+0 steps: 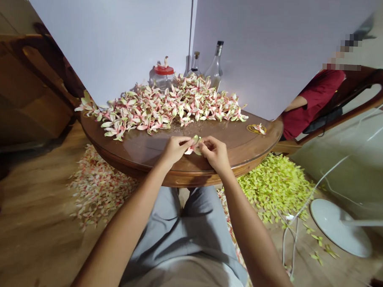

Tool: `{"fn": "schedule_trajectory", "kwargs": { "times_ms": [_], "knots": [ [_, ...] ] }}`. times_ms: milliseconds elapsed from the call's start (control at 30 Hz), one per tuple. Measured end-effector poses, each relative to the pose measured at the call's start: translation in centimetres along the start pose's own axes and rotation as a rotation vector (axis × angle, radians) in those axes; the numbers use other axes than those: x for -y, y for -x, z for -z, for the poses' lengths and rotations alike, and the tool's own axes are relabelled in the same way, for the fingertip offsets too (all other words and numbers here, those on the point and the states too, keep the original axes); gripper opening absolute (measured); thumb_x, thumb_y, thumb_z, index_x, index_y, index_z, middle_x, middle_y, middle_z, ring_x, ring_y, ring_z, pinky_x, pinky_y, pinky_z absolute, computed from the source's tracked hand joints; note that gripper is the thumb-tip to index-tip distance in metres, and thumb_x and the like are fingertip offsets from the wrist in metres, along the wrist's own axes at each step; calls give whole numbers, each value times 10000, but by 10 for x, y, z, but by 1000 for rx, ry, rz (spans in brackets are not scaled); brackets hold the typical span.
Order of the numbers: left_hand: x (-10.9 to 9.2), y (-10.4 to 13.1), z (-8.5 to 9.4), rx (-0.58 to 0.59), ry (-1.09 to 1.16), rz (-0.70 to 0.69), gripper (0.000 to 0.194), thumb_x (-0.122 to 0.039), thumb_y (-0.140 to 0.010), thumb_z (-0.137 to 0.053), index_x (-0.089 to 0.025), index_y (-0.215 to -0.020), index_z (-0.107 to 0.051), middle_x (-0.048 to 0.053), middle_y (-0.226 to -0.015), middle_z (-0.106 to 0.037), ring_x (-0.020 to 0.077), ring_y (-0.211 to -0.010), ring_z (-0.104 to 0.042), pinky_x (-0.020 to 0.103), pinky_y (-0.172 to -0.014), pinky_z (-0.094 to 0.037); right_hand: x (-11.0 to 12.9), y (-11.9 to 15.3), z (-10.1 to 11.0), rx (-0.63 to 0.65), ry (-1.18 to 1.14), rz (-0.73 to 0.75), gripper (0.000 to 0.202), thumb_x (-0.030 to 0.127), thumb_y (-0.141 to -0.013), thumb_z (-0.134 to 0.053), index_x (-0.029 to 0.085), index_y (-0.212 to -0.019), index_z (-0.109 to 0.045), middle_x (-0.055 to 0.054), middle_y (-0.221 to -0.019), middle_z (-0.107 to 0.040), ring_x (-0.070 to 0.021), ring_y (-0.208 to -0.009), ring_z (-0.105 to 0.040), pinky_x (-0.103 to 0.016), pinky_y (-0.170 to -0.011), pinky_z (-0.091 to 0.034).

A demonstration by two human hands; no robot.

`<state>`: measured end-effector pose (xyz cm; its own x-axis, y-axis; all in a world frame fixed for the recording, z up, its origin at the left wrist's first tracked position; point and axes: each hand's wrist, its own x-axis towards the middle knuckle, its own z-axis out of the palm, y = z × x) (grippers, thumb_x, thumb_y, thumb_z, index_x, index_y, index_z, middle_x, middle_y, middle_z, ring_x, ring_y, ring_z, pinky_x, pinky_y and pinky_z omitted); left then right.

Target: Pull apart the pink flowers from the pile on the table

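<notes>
Near the front edge of the round wooden table (229, 139), a pink and pale-green flower (190, 150) is between my hands. My left hand (174, 151) pinches it from the left with thumb and forefinger. From the other side, my right hand (217, 154) has its fingers closed on the flower's petals; its fingertips are partly hidden. Beyond my hands lies a broad heap of similar flowers (148, 110), spread over the back and left of the tabletop.
Behind the heap stand a red-lidded jar (164, 70) and two glass bottles (215, 68). Yellow rubber bands (252, 128) lie at right. Pink petals (97, 186) and yellow-green pieces (272, 181) cover the floor. White cables and a fan-like base (340, 228) are right; a person's red sleeve (320, 98) shows beyond.
</notes>
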<state>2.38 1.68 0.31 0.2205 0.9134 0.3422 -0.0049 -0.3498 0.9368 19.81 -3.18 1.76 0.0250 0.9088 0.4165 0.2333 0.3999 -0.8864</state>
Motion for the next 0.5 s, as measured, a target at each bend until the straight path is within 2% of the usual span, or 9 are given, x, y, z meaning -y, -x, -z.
{"fn": "schedule_trajectory", "kwargs": {
  "times_ms": [133,300,367,433,500],
  "knots": [
    [2,-2,0,-221,152,33,253,-383,-793,-734,-140,-724,-733,10,-666,-650,123,-638,-565,224,-623,-419,-6,-1,3,-151,-224,-24,258,439,-834,-693,188,-816,-635,43,-587,-542,-82,-478,-388,-228,-489,-306],
    [1,-7,4,-477,436,110,303,-452,-759,-744,-162,-772,-658,9,-756,-619,84,-664,-556,198,-643,-439,-9,-12,4,-337,-440,-69,237,395,-802,-705,211,-755,-562,90,-517,-406,-59,-429,-274,-200,-444,-281],
    [0,-7,6,-518,523,149,314,-452,-735,-769,-167,-778,-645,5,-783,-612,74,-670,-550,190,-650,-441,-6,-13,9,-389,-476,-105,255,378,-792,-696,216,-713,-515,94,-518,-375,-55,-424,-254,-187,-439,-300],
    [-1,-6,5,-506,576,192,297,-427,-733,-790,-161,-783,-666,12,-794,-616,78,-687,-556,189,-652,-441,-6,-7,20,-420,-492,-158,285,378,-781,-683,218,-678,-471,94,-517,-330,-54,-418,-237,-179,-430,-308],
    [-2,-4,3,-455,584,220,260,-398,-766,-785,-153,-801,-703,25,-800,-632,91,-716,-571,192,-660,-441,-9,14,40,-365,-447,-283,331,431,-778,-670,221,-657,-445,95,-508,-275,-55,-409,-207,-179,-416,-296]
  ]
}}
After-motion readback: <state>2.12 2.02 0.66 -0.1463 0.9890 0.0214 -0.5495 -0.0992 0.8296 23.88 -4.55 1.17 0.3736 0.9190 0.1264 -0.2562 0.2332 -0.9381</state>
